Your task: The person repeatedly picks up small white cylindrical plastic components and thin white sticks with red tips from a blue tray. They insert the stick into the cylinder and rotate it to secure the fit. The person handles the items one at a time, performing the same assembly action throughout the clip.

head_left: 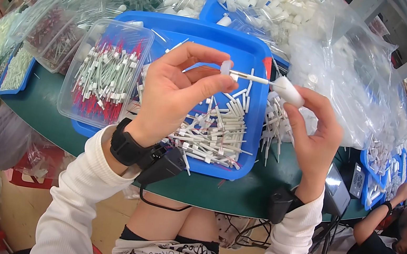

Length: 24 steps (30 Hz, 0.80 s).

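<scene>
Above the blue tray (245, 171), my left hand (175, 88) pinches a small translucent white cap (225, 68) between thumb and fingers. A thin white rod (258, 79) with a metal-looking section stretches from that cap toward my right hand (316, 142). My right thumb and fingers close on a white plastic cylinder (288, 91), which meets the rod's other end. Whether the rod enters the cylinder cannot be made out. Below my hands, the tray holds many loose white rod-like parts (218, 134), some with thin reddish wires.
A clear plastic box (65, 100) of white parts with red wires stands left, partly over the tray. White cylinders fill another blue tray (212, 9) behind. Plastic bags (340, 69) crowd the back and right. Dark devices with cables (284, 203) sit at my wrists. Other people work at both sides.
</scene>
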Each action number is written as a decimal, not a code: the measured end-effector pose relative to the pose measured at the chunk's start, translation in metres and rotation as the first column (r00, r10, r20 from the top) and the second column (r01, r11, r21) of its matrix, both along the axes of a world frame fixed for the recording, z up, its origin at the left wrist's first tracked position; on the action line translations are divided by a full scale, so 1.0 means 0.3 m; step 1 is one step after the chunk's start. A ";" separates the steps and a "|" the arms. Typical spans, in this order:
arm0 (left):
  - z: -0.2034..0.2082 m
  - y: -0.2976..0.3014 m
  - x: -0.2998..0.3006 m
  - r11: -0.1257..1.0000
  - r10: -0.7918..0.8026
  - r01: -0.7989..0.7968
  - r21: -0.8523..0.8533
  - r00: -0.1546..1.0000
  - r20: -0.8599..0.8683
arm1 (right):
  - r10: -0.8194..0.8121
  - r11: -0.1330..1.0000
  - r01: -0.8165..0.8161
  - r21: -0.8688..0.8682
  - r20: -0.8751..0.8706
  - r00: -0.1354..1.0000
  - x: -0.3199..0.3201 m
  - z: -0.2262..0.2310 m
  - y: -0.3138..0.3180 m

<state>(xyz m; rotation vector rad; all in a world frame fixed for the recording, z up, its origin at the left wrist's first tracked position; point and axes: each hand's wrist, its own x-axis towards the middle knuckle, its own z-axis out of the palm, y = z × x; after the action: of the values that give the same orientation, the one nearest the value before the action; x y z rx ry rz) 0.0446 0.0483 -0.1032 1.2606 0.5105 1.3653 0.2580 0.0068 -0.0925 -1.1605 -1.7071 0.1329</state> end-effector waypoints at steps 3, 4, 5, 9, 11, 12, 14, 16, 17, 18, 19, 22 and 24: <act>-0.004 0.004 0.000 1.000 -0.007 0.007 -0.014 1.000 0.011 | 0.008 0.999 -0.008 0.035 -0.024 1.000 0.016 -0.003 0.005; -0.005 0.005 -0.001 1.000 -0.007 0.008 -0.012 1.000 0.007 | 0.015 0.999 -0.015 0.044 -0.007 1.000 0.017 -0.004 0.007; -0.006 0.005 -0.001 1.000 -0.008 0.008 -0.009 1.000 0.002 | 0.022 0.998 -0.023 0.054 0.010 1.000 0.018 -0.005 0.007; 0.002 0.001 -0.007 1.000 0.016 -0.017 -0.003 0.998 -0.068 | 0.011 0.998 -0.013 0.061 0.029 1.000 0.016 0.004 0.000; 0.006 -0.001 -0.008 0.999 0.023 -0.021 0.026 0.995 -0.101 | 0.029 0.997 -0.030 0.065 0.015 0.999 0.022 0.004 0.000; 0.007 -0.002 -0.009 0.999 0.024 -0.022 0.027 0.995 -0.100 | 0.047 0.997 -0.046 0.055 -0.014 0.999 0.022 0.002 0.001; 0.004 -0.001 -0.009 0.999 0.024 -0.021 0.028 0.995 -0.098 | 0.080 0.996 -0.078 0.034 -0.073 0.994 0.024 -0.007 0.003; 0.004 -0.001 -0.010 1.000 0.019 -0.016 0.025 0.995 -0.093 | 0.101 0.995 -0.099 0.021 -0.120 0.988 0.024 -0.010 0.002; 0.004 -0.001 -0.011 1.000 0.016 -0.014 0.024 0.996 -0.091 | 0.111 0.994 -0.110 0.015 -0.144 0.983 0.023 -0.010 0.001; 0.004 -0.001 -0.011 1.000 0.016 -0.014 0.025 0.996 -0.089 | 0.121 0.992 -0.123 0.003 -0.180 0.976 0.020 -0.009 -0.001; 0.004 -0.001 -0.011 1.000 0.015 -0.013 0.025 0.996 -0.086 | 0.131 0.991 -0.136 -0.009 -0.217 0.967 0.017 -0.007 -0.003; 0.000 0.004 -0.012 1.000 -0.001 0.003 0.029 0.997 -0.082 | 0.143 0.989 -0.149 -0.012 -0.213 0.966 0.019 -0.008 -0.002; -0.005 0.005 -0.013 0.999 -0.022 0.025 0.023 0.994 -0.103 | 0.134 0.991 -0.136 -0.004 -0.146 0.980 0.020 -0.005 -0.002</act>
<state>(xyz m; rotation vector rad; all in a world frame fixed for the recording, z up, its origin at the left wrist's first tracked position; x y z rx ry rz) 0.0408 0.0499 -0.1046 1.3581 0.5503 1.2949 0.2640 0.0062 -0.0939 -1.0195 -1.6562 0.3065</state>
